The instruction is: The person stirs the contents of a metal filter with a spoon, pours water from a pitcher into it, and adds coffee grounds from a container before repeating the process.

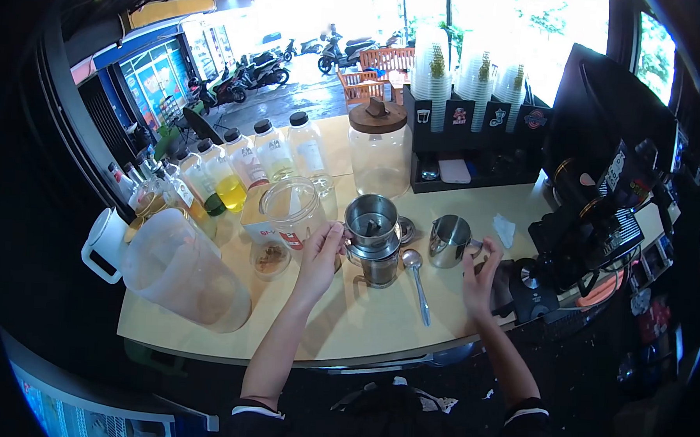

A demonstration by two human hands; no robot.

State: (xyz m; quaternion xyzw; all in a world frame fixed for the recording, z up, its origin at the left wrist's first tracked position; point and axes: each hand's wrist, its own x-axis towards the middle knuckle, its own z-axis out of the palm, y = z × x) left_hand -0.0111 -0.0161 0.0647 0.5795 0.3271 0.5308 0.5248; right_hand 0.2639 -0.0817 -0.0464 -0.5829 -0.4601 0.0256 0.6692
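Note:
My left hand (pixel 317 256) is closed on the side of a stainless-steel coffee filter (pixel 371 226), thumb and fingers pinched at its edge. The filter's open top faces me, with a dark shape showing inside. Directly below it is a shiny metal pot (pixel 380 271). My right hand (pixel 480 280) is at the handle of a small steel milk pitcher (pixel 446 242), with thumb and fingers apart. The pitcher stands upright on the counter. Between the two vessels lies a metal spoon (pixel 418 284), bowl end away from me.
Left of my left hand are an open glass jar (pixel 294 204), a small dish with brown bits (pixel 271 259) and a large plastic pitcher (pixel 184 270). Several capped bottles (pixel 273 153) line the back. A wood-lidded jar (pixel 378 153), cup rack (pixel 478 150) and black machine (pixel 600 206) stand beyond.

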